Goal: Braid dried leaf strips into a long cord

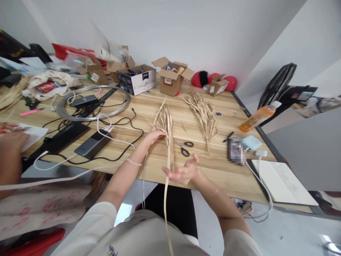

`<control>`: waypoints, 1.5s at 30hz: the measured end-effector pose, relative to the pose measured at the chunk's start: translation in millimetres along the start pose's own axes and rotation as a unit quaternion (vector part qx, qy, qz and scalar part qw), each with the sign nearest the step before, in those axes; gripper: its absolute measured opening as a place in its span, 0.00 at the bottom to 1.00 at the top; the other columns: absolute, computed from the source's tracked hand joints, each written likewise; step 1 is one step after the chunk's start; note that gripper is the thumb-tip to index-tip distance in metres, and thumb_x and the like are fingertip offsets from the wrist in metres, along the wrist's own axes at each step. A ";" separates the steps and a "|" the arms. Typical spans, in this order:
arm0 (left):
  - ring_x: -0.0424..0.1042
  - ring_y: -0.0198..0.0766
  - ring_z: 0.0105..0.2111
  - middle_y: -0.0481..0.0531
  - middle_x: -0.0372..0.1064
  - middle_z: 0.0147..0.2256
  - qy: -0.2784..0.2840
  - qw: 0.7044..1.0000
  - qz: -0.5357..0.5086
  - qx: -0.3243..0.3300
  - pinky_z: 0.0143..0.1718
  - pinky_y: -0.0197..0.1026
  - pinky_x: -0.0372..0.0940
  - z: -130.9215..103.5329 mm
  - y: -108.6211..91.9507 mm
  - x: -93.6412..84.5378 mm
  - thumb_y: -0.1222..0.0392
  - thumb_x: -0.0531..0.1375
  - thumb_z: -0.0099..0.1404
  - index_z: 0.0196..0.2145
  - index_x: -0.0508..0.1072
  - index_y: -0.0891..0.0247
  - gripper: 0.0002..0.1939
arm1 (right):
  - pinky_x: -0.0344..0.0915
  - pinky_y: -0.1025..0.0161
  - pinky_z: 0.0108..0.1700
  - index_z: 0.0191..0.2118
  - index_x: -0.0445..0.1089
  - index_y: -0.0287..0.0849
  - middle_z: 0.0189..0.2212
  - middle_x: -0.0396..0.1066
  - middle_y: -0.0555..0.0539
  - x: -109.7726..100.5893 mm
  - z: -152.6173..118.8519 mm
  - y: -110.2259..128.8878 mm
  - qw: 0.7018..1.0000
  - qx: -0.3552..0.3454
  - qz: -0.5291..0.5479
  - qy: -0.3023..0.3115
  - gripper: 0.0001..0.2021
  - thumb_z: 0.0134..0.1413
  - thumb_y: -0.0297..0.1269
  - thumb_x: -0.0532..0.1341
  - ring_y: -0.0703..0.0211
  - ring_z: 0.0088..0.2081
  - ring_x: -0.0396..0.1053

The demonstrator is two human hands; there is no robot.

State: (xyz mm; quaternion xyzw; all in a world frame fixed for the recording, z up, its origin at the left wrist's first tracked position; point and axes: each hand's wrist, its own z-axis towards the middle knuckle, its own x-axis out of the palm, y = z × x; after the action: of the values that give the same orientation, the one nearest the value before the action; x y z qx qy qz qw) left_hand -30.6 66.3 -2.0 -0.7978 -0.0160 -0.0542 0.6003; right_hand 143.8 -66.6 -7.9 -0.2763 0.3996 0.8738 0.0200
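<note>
My left hand [156, 136] is closed on dried, straw-coloured leaf strips, its fingertips at the left side of a loose bundle [169, 124] lying lengthwise on the table. A narrow piece that looks braided [159, 111] sticks up beyond this hand. My right hand [183, 171] is over the table's front edge, palm turned up and fingers spread. One long pale strip [165, 202] runs past its fingertips and hangs down over my lap; whether the fingers touch it I cannot tell. Black-handled scissors [185, 147] lie just right of the bundle.
A second dried bundle [202, 113] lies at the back right. Cardboard boxes [170, 80] line the wall. Left are a wire coil [128, 101], cables and a power bank [93, 144], with another person's arm [10, 156] beyond. An orange bottle [258, 116] and notebook [282, 181] are right.
</note>
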 end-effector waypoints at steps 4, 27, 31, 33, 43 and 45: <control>0.72 0.32 0.26 0.41 0.68 0.22 -0.011 0.998 0.016 0.053 0.39 0.38 0.67 -2.2 6.3 5.8 0.70 0.67 0.45 0.62 0.46 0.67 0.51 | 0.59 0.43 0.54 0.40 0.75 0.54 0.41 0.75 0.47 -16.0 18.9 14.3 0.994 -0.017 -0.025 -0.108 0.10 0.51 0.38 0.60 0.48 0.48 0.69; 0.72 0.40 0.38 0.55 0.74 0.36 0.070 0.830 0.448 0.325 0.45 0.42 0.65 -22.5 7.7 17.1 0.62 0.60 0.56 0.35 0.77 0.66 0.09 | 0.71 0.58 0.42 0.33 0.74 0.40 0.32 0.76 0.46 -6.6 33.5 -49.4 0.922 0.318 0.205 -0.079 0.09 0.41 0.33 0.65 0.59 0.33 0.74; 0.73 0.37 0.31 0.53 0.76 0.32 0.096 0.849 0.429 0.292 0.37 0.38 0.65 -28.2 5.6 19.2 0.63 0.58 0.57 0.38 0.77 0.66 0.11 | 0.70 0.58 0.40 0.32 0.74 0.40 0.30 0.75 0.46 -2.2 31.0 -54.0 0.938 0.299 0.167 -0.062 0.07 0.43 0.34 0.64 0.58 0.33 0.74; 0.73 0.37 0.31 0.54 0.76 0.32 0.100 0.851 0.427 0.289 0.36 0.38 0.65 -29.7 4.9 20.4 0.62 0.58 0.58 0.38 0.77 0.66 0.12 | 0.69 0.59 0.39 0.31 0.74 0.40 0.30 0.75 0.47 -1.6 31.0 -55.0 0.948 0.281 0.135 -0.056 0.06 0.45 0.34 0.63 0.58 0.33 0.73; 0.67 0.42 0.50 0.60 0.68 0.49 0.198 0.774 0.485 0.354 0.54 0.45 0.61 -23.8 7.0 15.6 0.68 0.54 0.59 0.43 0.74 0.67 0.15 | 0.59 0.65 0.29 0.26 0.68 0.39 0.21 0.67 0.50 -7.5 34.4 -43.9 0.970 0.235 0.002 -0.067 0.07 0.50 0.36 0.58 0.64 0.22 0.62; 0.61 0.44 0.56 0.62 0.61 0.55 0.210 0.754 0.506 0.362 0.58 0.47 0.57 -19.7 12.3 13.1 0.67 0.52 0.62 0.46 0.73 0.67 0.16 | 0.60 0.65 0.30 0.28 0.68 0.39 0.23 0.67 0.50 -8.9 34.0 -42.3 0.973 0.225 -0.002 -0.056 0.06 0.51 0.35 0.57 0.64 0.23 0.62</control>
State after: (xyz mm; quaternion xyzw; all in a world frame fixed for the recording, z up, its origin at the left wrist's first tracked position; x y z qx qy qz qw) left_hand -17.8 43.4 -7.0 -0.3810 0.4974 0.1012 0.7727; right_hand 146.3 -12.1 -14.5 -0.2165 0.5836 0.7755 0.1055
